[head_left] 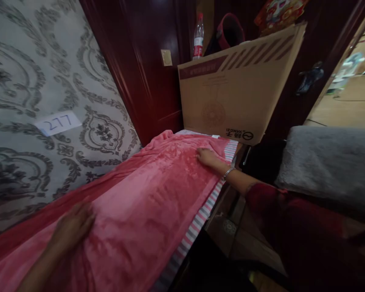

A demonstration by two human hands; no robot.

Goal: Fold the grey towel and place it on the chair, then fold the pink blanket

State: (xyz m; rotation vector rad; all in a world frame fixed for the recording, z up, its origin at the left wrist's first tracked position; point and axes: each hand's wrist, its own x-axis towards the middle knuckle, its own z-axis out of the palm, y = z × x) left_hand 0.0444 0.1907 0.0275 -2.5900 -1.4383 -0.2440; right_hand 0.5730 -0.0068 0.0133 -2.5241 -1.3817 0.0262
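A pink fleece blanket [146, 202] lies spread over a narrow bed with a striped sheet [200, 217] showing along its right edge. My left hand [73, 227] rests flat on the blanket near its left side, fingers apart. My right hand [207, 157], with a bracelet at the wrist, presses flat on the blanket close to its far right corner. Neither hand grips the fabric.
A patterned wall [48, 81] with a paper label reading 277 [58, 122] runs along the left. A large cardboard box [237, 85] stands at the bed's far end, with a water bottle [198, 37] behind it. A grey cushion [328, 162] lies to the right.
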